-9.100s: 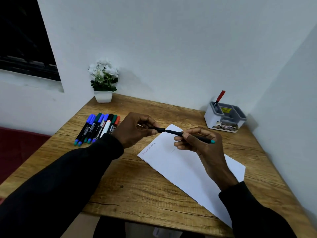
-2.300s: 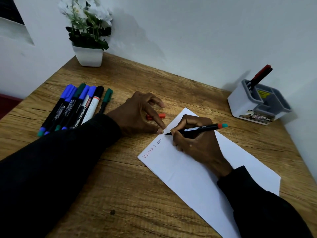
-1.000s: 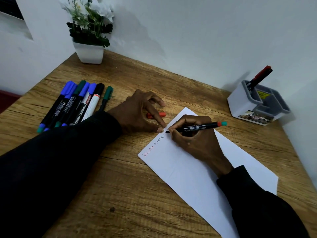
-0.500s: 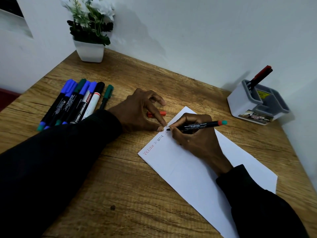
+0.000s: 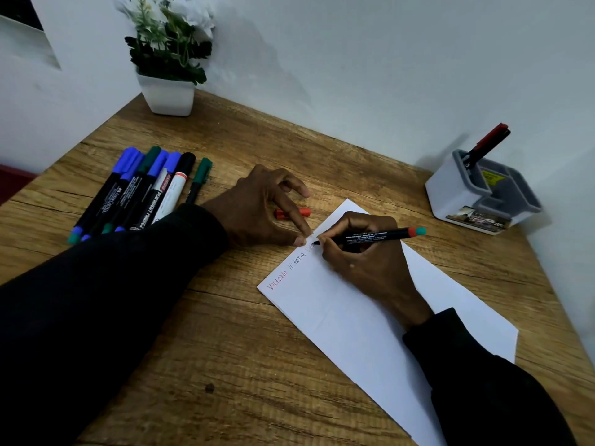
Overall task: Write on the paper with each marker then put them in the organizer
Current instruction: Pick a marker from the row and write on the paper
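My right hand (image 5: 363, 262) has a tight grip on the marker (image 5: 373, 235), tip down on the paper (image 5: 370, 329) near its top edge — I'm writing a new word. My left hand (image 5: 257, 210) lies flat, fingers loose and holding nothing, pressing the paper's corner so it won't slide. The cap (image 5: 291, 213) waits under it. The organizer (image 5: 476, 194) sits far right on the worktop (image 5: 225, 349).

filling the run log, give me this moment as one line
right hand: writing with marker | left hand: steadying paper | organizer: one marker
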